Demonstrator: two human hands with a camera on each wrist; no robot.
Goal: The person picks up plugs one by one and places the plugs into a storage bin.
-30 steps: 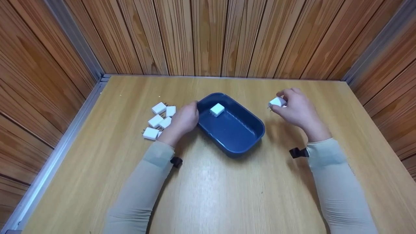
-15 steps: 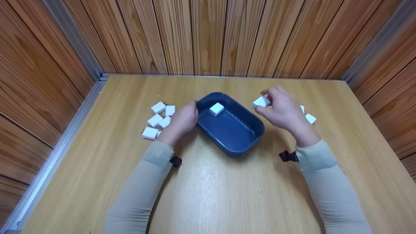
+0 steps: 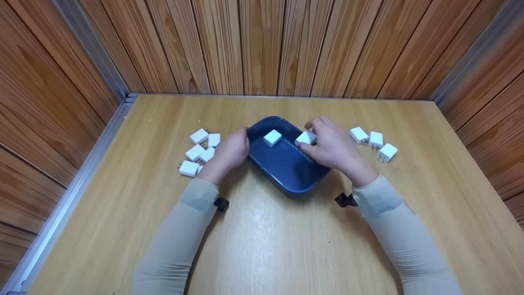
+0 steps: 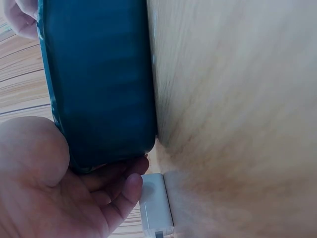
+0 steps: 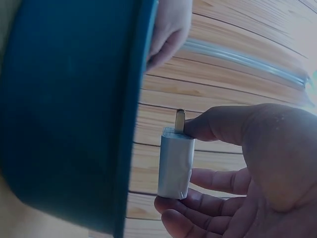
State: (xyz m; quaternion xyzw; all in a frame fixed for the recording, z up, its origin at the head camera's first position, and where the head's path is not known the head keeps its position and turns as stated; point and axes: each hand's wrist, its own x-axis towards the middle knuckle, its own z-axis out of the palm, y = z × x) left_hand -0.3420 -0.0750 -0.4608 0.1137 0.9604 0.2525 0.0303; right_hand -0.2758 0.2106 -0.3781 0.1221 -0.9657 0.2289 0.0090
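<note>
My left hand (image 3: 231, 153) grips the far-left end of a dark blue plastic tub (image 3: 286, 168), thumb at the rim and fingers along the outer wall. In the right wrist view, my right hand (image 5: 233, 173) pinches a white plug-in charger (image 5: 174, 166) between thumb and fingertips, a metal prong sticking out at one end. In the head view this charger overlaps the tub's right rim. One other white charger (image 3: 272, 138) lies inside the tub at its far end. Close to my left fingertips, a charger (image 4: 156, 203) sits on the table outside the tub.
Several white chargers (image 3: 195, 152) lie grouped left of the tub, partly behind my left wrist. Three more chargers (image 3: 375, 139) lie on the wooden table (image 3: 262, 246) at the right. Wood-panelled walls (image 3: 262, 49) stand at the back and both sides.
My right hand has moved left with the charger from the right side to over the tub's rim, uncovering the right-hand chargers. The left hand and tub have stayed put.
</note>
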